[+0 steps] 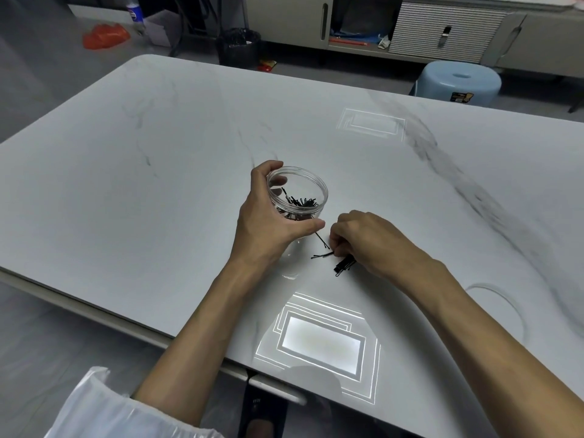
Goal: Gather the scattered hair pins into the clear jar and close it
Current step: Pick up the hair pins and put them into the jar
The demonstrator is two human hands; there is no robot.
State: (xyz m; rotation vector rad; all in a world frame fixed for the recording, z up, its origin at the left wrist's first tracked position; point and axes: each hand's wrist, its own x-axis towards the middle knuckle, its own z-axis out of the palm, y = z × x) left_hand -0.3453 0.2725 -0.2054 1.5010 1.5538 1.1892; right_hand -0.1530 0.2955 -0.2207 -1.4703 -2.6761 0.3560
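Note:
A clear round jar stands open on the white marble table, with several black hair pins inside. My left hand wraps around the jar from its left and near side. Just right of it my right hand is curled, fingertips down on the table, clutching a bundle of black hair pins that sticks out under the palm. Two loose pins lie between the hands: one slanted, one flat touching my right fingertips. A clear round lid lies flat on the table at the right.
The table's near edge runs diagonally under my forearms. Ceiling-light reflections glare on the tabletop. A blue stool, a black waste bin and a low cabinet stand beyond the far edge.

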